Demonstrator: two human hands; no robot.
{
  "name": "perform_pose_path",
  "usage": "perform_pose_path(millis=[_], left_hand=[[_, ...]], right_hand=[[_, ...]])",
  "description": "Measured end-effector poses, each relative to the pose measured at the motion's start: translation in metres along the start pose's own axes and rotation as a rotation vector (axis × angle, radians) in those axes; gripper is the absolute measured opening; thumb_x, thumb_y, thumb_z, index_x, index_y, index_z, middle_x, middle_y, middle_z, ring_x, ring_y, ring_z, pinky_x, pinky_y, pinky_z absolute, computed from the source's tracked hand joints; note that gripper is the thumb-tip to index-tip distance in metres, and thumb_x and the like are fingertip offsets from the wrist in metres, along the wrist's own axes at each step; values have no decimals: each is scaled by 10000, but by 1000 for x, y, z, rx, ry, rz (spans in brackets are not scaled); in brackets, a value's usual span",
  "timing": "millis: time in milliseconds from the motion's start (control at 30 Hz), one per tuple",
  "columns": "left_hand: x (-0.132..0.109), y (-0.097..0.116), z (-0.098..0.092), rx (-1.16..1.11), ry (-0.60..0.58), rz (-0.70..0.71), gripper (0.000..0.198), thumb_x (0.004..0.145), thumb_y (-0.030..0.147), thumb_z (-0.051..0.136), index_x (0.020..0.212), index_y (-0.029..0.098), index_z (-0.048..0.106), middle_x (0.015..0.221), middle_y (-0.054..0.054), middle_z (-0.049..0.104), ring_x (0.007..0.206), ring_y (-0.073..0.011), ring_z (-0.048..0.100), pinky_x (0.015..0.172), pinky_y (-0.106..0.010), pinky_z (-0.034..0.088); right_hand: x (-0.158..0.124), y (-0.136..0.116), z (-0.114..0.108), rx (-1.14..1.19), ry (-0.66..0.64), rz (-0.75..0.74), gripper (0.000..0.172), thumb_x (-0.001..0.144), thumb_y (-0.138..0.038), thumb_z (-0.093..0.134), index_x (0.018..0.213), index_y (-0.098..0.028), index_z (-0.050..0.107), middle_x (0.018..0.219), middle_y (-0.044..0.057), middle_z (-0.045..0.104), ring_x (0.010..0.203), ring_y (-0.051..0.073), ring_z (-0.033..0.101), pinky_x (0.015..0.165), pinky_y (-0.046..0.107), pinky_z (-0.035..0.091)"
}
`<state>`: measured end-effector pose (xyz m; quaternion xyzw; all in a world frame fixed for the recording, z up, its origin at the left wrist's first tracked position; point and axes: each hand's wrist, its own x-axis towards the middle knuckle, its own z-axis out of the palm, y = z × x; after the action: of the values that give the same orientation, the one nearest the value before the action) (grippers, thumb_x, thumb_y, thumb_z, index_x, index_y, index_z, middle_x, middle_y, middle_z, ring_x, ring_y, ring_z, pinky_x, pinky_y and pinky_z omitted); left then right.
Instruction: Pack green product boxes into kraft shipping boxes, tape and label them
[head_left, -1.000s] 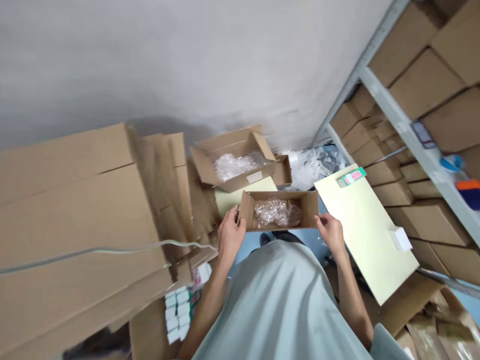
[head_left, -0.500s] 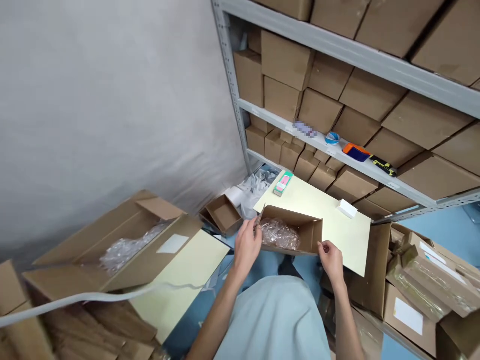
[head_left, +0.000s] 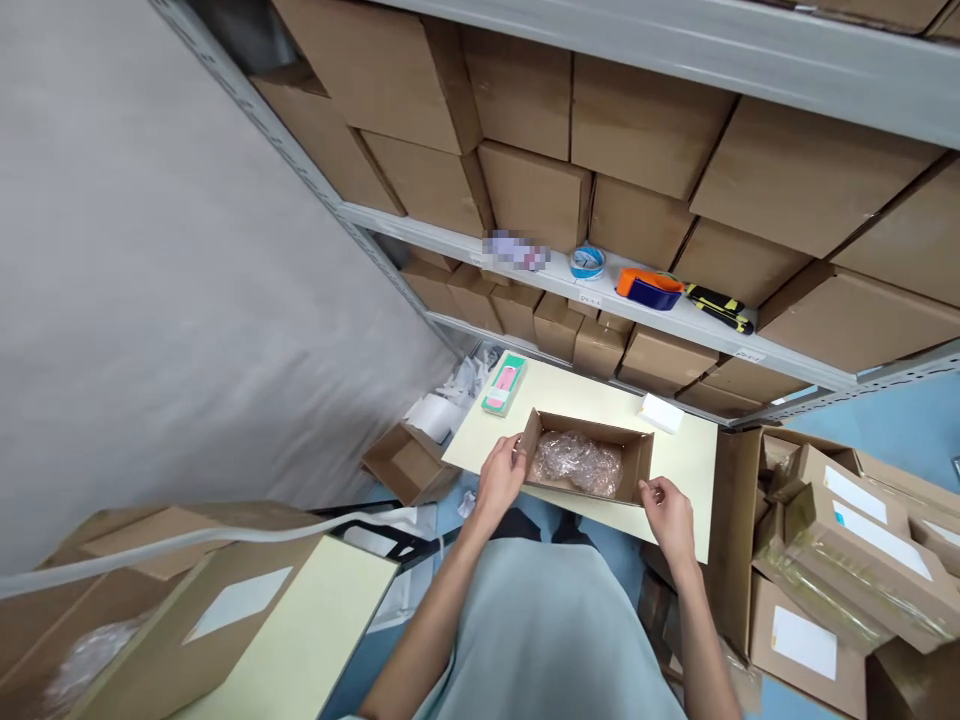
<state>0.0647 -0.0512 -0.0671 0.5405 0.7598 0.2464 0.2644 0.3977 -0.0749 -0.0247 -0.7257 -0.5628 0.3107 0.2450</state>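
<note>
An open cardboard box [head_left: 585,498] stands at the near edge of a pale yellow tabletop [head_left: 480,430]. Crumpled clear bubble wrap [head_left: 577,462] lies inside it; whatever is under the wrap is hidden. My left hand [head_left: 501,478] grips the box's left end, thumb at the rim. At the right end, my right hand [head_left: 667,515] pinches the rim near the corner. Beyond the box on the tabletop are a green and pink packet [head_left: 505,384] at the left and a small white box [head_left: 661,413] at the right.
A metal shelf [head_left: 450,245] full of cardboard boxes rises behind the table, holding a blue tape roll [head_left: 587,262], an orange and blue item [head_left: 649,288] and a black and yellow cutter [head_left: 718,308]. A large carton [head_left: 739,540] of taped parcels stands right. A white hose [head_left: 225,545] crosses at left.
My view has turned toward the shelf and table. My left hand has come down against the box's left end, where a flap stood raised between my fingers. My right hand stays at the right corner.
</note>
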Motion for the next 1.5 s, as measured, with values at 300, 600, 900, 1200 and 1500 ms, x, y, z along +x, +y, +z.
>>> perform_pose_path(millis=[300, 600, 900, 1200, 1500], left_hand=[[50, -6, 13, -32, -61, -10, 396, 982, 227, 543, 1325, 186, 736, 1243, -137, 769, 1185, -306, 756, 1095, -440, 584], [90, -33, -3, -177, 122, -64, 475, 1045, 435, 596, 1423, 152, 641, 1359, -197, 692, 1292, -327, 707, 1164, -485, 551], [154, -73, 20, -30, 30, -392, 909, 917, 367, 767, 1658, 62, 336, 1695, -344, 380, 1584, -480, 422, 1248, -604, 452], [200, -82, 45, 146, -105, -434, 830, 905, 218, 749, 1626, 50, 374, 1618, -322, 499, 1520, -428, 496, 1245, -570, 441], [201, -94, 17, 180, -111, -439, 585, 795, 210, 804, 1337, 84, 624, 1376, -278, 655, 1238, -399, 715, 1040, -507, 598]], right_hand=[[25, -3, 11, -16, 2, 102, 780, 844, -1014, 459, 811, -256, 638, 777, 100, 758, 652, 265, 677, 651, 358, 496], [59, -103, 26, -49, 149, -68, 647, 973, -801, 562, 1060, -184, 737, 954, 127, 775, 799, 261, 707, 815, 411, 581], [85, -220, 99, 10, -114, -252, 430, 1049, -589, 586, 1125, -205, 764, 1063, 111, 793, 805, 225, 707, 807, 374, 587], [56, -222, 108, 59, -169, -141, 352, 1025, -537, 632, 1096, -228, 785, 965, 60, 799, 745, 205, 684, 768, 343, 571], [47, -196, 75, 126, -62, -63, 408, 1006, -585, 628, 1069, -219, 796, 962, 75, 822, 745, 208, 696, 721, 330, 568]])
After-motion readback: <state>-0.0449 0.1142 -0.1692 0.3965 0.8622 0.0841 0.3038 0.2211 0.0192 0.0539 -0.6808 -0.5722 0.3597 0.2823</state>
